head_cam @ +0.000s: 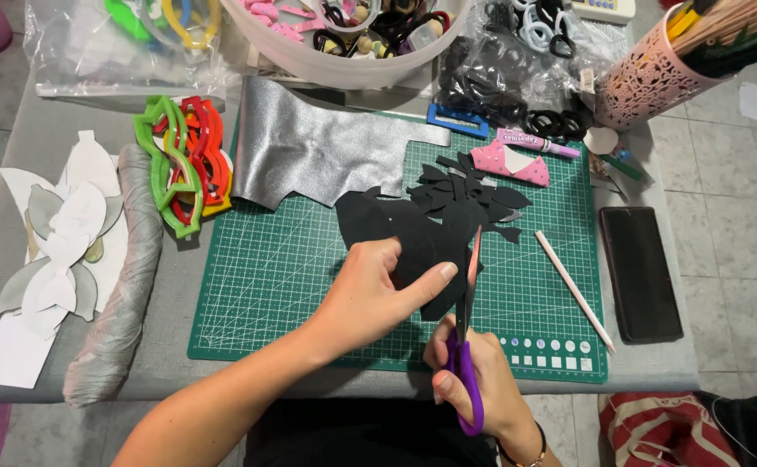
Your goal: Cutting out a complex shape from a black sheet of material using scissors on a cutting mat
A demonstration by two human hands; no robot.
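Note:
My left hand (368, 292) pinches a sheet of black material (378, 223) above the green cutting mat (275, 277). My right hand (474, 380) grips purple-handled scissors (465, 346), whose blades point up into the right edge of the black sheet. A pile of cut black leaf-like pieces (469, 195) lies on the mat just beyond the sheet.
A silver sheet (318, 147) lies at the mat's top. Green and red plastic templates (184, 160), a grey fabric roll (128, 285) and white and grey cut-outs (58, 242) sit to the left. A white pencil (573, 290), a black phone (640, 272) and a pink holder (655, 78) are on the right.

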